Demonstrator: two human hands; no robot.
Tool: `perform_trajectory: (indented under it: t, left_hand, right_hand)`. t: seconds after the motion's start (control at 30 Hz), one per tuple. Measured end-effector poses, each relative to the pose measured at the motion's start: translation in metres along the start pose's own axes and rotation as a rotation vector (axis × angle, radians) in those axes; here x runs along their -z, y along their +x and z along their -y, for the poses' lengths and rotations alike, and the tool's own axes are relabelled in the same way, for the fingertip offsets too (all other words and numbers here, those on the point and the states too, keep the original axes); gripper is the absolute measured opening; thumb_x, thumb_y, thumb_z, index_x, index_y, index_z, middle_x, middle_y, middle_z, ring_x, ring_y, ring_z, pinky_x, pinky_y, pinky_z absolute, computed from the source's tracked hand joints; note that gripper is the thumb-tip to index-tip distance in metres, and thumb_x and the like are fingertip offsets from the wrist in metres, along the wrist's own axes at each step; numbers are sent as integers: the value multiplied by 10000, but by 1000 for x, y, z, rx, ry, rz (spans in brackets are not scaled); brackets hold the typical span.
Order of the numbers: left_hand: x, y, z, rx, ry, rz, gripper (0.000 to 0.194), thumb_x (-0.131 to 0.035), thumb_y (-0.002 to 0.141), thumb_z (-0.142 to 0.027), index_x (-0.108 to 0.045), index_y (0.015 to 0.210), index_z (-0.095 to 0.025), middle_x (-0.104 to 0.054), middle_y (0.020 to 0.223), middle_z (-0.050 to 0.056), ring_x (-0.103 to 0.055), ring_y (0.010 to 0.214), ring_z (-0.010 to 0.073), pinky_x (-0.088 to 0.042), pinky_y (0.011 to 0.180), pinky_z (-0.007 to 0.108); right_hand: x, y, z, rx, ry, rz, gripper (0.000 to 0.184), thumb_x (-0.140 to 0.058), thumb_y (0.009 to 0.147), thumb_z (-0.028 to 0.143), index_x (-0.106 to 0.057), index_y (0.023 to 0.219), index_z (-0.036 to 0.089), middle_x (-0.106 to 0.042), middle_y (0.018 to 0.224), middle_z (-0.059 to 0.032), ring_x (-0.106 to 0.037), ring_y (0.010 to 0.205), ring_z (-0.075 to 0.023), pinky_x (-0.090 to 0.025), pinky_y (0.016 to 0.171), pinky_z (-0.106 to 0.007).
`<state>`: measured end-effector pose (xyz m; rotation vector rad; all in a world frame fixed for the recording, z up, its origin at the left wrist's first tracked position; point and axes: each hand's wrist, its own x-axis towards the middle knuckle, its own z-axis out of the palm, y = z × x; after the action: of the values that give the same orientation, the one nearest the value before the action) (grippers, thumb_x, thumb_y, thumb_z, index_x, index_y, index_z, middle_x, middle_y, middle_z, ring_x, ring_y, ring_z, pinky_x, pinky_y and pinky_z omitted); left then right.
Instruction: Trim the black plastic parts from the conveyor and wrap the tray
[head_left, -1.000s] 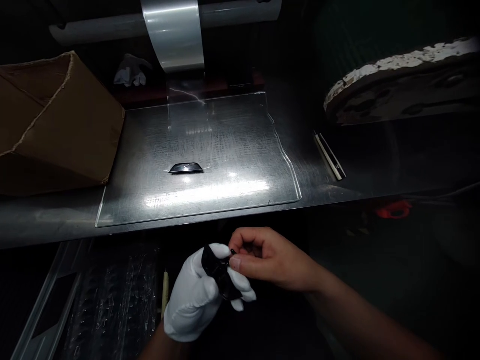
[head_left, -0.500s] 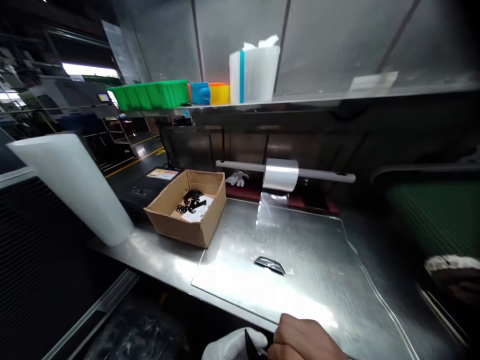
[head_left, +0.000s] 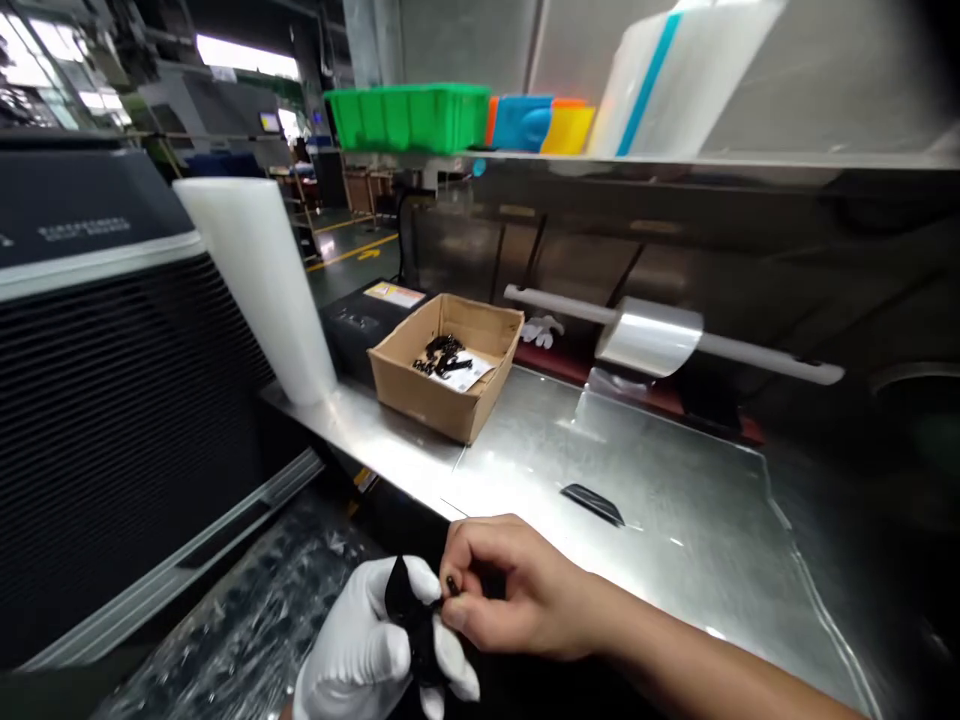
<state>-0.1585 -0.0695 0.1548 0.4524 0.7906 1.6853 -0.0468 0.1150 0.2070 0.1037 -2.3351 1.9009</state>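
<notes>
Head view: gloved left hand [head_left: 360, 640] clasps black part [head_left: 420, 637] between thumb and fingers, before the table [head_left: 390, 445]; bare right hand [head_left: 525, 595] pinches small dark piece [head_left: 451, 586] beside it. Likely mid-adjustment; next move calls for steady left, precise right.

A white cloth glove [head_left: 334, 660] covers the left hand [head_left: 375, 640]; the right hand [head_left: 517, 590] and forearm [head_left: 675, 635] are bare.
</notes>
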Motion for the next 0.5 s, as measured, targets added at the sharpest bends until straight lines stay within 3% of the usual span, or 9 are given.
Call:
perform_trajectory:
  t: [0.1,0.17,0.27,0.33,0.4,0.5]
  left_hand:
    - [-1,-7,11,-30,-124,43,476,-883,751,-533,-674,1070,-248,-801,736,56,-792,639,265,-512,416,181]
    - [-10,-1,11,-52,-90,-55,464,-893,745,-517,-704,1058,-231,-794,741,51,-784,656,240,-525,443,181]
    - [-23,16,7,-66,117,-304,419,-936,728,-385,-760,1036,-162,-783,793,52,-734,675,176,-569,563,213]
    - [-25,25,3,-58,212,-452,447,-956,702,-347,-771,1043,-123,-773,788,53,-689,639,147,-569,605,229]
    - [-21,29,0,-70,174,-537,492,-959,690,-383,-757,1061,-132,-769,765,58,-702,645,169,-546,578,231]
    - [-8,26,-5,-63,30,-520,506,-969,640,-442,-740,1023,-203,-765,747,50,-751,710,243,-537,545,259]
  right_hand:
    - [-4,2,-2,-341,401,141,403,-709,908,574,-543,929,207,-517,695,58,-478,534,-79,-398,499,-196]
    - [-4,2,-3,-355,273,89,372,-658,944,556,-521,919,211,-508,691,58,-468,549,-82,-381,515,-198]
    - [1,1,-1,-77,-505,-52,162,-625,951,319,-551,866,202,-568,760,15,-455,631,-111,-327,568,-244]
    - [6,-1,4,168,-967,-60,133,-591,939,228,-557,813,202,-600,772,-12,-445,628,-134,-267,547,-286]
    - [14,-2,11,353,-1141,-94,186,-542,949,188,-539,765,213,-584,715,-9,-427,587,-146,-232,516,-313]
    - [39,7,28,436,-1041,-283,120,-555,952,165,-588,847,212,-612,721,-9,-516,614,-145,-353,541,-287]
